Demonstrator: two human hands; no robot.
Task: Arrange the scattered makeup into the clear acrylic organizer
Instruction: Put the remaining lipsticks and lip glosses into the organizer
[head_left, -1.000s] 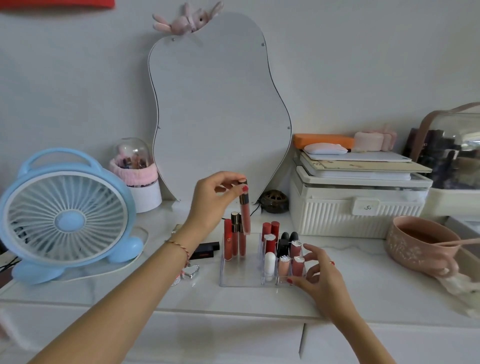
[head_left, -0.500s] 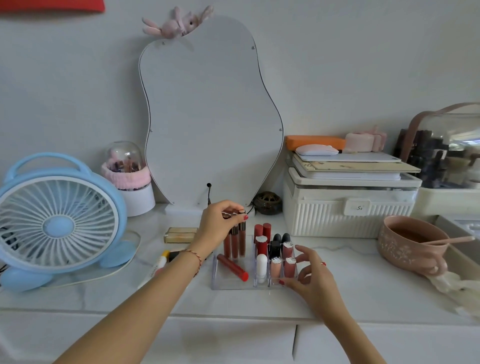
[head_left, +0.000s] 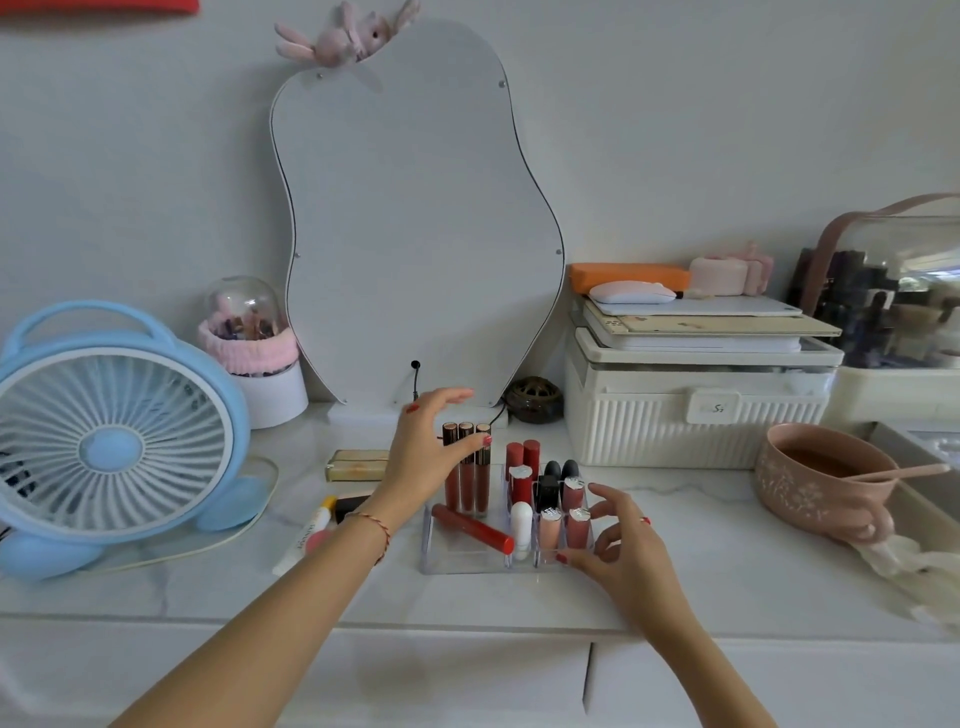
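Nearest the camera, the right hand (head_left: 621, 553) rests at the organizer's four o'clock corner, fingers (head_left: 608, 506) spread and lightly curled, thumb tip touching the front wall of the clear acrylic organizer (head_left: 457, 564), probably to steady the light tray on the smooth counter (head_left: 701, 571) while the other hand works; it grips nothing. The organizer sits at the counter's centre: its right-hand cells hold upright lipsticks (head_left: 550, 486), and one red lip gloss tube (head_left: 475, 528) lies slantwise across the open left compartment. Just beyond, three tall lip glosses (head_left: 467, 470) stand together at the compartment's back, likely kept upright to save room. The left hand (head_left: 426, 457) hovers at their nine o'clock, fingers open and loosely arched, thumb tip against the nearest cap, holding nothing. At nine o'clock of the tray, still loose on the counter, lie a white tube (head_left: 306, 535) and, farther back, a gold compact case (head_left: 358, 464).
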